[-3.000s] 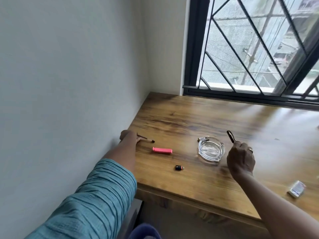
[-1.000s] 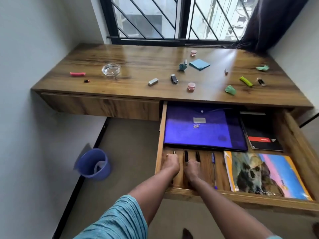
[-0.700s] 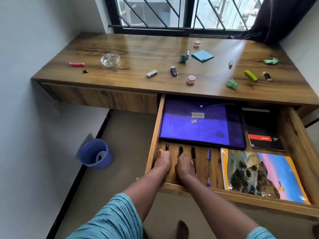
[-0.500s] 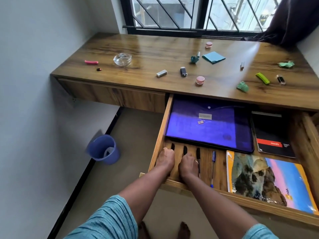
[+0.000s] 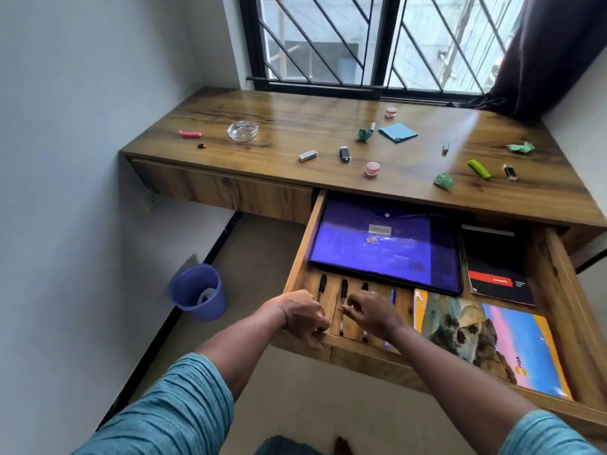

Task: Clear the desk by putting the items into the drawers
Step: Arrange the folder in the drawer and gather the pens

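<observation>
A blue bin [image 5: 197, 292] stands on the floor at the left. Above it is the wood desk [image 5: 295, 119]. On the desk's left end lie a pink stick [image 5: 189, 134] and a glass ashtray [image 5: 243, 132]. More small things are spread out to the right, like a silver block [image 5: 308, 155], a pink pot [image 5: 372, 168] and a green stick [image 5: 479, 168].

The drawer [image 5: 303, 238] under the desk is pulled out. The left hand [image 5: 303, 318] is at its front edge with the fingers curled down. I cannot tell if they hold anything.

Four pens lie side by side in the front left part of the drawer. Each one runs from the front of the drawer to the back. The first pen [image 5: 322, 284], second pen [image 5: 343, 290] and third pen [image 5: 365, 286] have black caps that point away from the person, toward the purple folder [image 5: 384, 254]. The blue pen [image 5: 392, 295] is mostly hidden.

The right hand [image 5: 372, 315] is over the third pen and the blue pen. Its fingers are loose and spread and hold nothing. The fingertips reach the second pen.

The folder has a white label, too small to read. To its right lies a black notebook [image 5: 492, 254] with a red band. The white words on the band are upside down and too small to read. In front of it is a picture book [image 5: 512, 333] with upside-down letters that look like "YOU".
</observation>
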The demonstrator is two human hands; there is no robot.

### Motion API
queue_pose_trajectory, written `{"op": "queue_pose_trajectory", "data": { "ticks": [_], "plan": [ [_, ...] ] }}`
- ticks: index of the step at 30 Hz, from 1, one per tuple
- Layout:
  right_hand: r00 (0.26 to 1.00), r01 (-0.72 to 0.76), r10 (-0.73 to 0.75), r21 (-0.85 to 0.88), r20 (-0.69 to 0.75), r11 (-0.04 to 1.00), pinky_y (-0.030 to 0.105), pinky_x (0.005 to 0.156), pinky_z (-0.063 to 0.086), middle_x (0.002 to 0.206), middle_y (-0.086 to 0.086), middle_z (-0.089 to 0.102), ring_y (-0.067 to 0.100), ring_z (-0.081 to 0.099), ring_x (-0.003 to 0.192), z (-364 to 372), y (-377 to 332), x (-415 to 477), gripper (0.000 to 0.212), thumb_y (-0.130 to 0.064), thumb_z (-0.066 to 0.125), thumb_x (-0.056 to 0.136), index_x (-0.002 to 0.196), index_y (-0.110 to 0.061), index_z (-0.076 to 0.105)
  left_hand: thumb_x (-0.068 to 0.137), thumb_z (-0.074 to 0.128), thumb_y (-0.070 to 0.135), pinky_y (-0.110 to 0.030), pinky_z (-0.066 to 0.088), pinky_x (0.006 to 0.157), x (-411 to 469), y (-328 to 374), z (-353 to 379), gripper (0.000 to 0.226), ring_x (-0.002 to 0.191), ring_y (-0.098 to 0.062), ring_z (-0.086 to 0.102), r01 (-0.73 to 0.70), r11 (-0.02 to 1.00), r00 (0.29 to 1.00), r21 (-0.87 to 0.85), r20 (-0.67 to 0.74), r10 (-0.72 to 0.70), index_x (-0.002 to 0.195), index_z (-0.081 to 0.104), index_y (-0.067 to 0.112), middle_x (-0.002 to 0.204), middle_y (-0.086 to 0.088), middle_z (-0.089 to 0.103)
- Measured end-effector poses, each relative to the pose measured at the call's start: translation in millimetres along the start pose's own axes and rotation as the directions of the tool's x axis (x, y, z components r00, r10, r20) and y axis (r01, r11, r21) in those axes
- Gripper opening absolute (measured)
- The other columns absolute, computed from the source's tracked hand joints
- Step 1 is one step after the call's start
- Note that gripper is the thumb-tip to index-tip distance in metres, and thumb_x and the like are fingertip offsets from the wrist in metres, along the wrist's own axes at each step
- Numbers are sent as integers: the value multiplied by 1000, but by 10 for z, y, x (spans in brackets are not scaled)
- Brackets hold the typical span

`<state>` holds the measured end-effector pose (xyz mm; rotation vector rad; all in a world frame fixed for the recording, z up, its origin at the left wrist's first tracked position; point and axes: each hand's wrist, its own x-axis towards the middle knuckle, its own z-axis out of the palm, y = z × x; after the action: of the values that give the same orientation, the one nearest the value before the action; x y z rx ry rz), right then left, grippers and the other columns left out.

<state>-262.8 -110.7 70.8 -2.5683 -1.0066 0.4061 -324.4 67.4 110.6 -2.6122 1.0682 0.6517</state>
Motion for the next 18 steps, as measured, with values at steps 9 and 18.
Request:
{"op": "queue_pose_trajectory", "data": {
  "ticks": [9, 18],
  "plan": [
    [941, 13, -120, -318, -317, 948, 24, 46, 48, 73, 2, 66, 16, 63, 55, -67, 274, -200, 84, -64, 4, 92, 79, -12, 69, 93, 41, 54, -34, 51, 75, 158, -188, -84, 50, 89, -29, 67, 36, 996, 998, 80, 39, -39, 102, 63, 11, 99, -10, 69],
    [201, -759, 936, 559, -288, 334, 51, 116, 8, 154, 27, 1, 39, 4, 143, -72, 122, 87, 85, -37, 51, 90, 146, 8, 5, 94, 46, 46, -37, 52, 80, 407, -517, -200, 44, 101, -29, 66, 324, 946, 939, 0, -121, -322, 107, 63, 8, 108, -10, 68]
  ]
}}
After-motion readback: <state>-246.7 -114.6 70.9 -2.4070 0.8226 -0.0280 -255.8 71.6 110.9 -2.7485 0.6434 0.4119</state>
